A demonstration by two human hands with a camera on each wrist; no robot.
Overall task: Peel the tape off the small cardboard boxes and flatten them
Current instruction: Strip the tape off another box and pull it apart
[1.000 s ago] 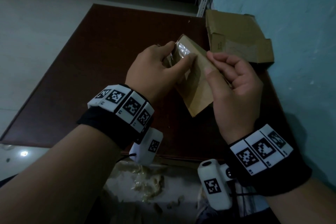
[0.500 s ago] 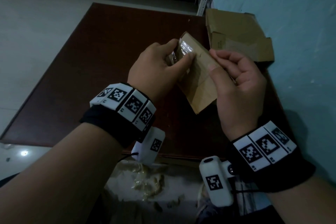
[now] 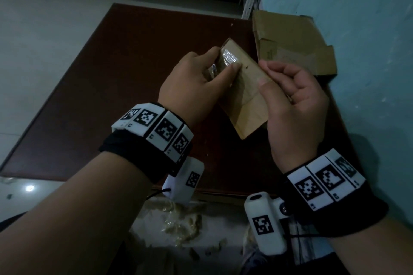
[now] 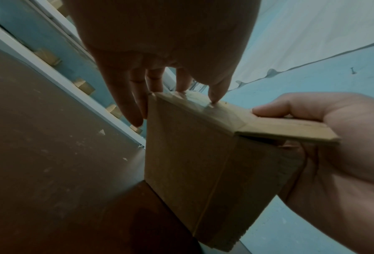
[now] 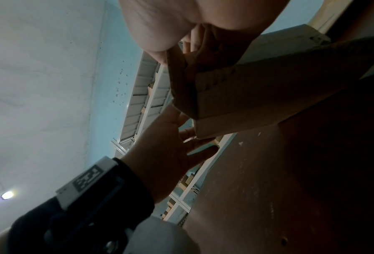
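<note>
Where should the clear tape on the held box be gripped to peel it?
Judging by the head view, pinch the tape at its crinkled, glossy end by the left hand, coming from the box's far end, where it looks lifted. The right hand steadies the box's other side.

A dark reddish-brown square wooden tabletop [image 3: 125,78] stands against a pale blue wall. At its far right corner, touching the wall, lies an opened, partly flattened brown cardboard box [image 3: 292,42], flaps spread.
</note>
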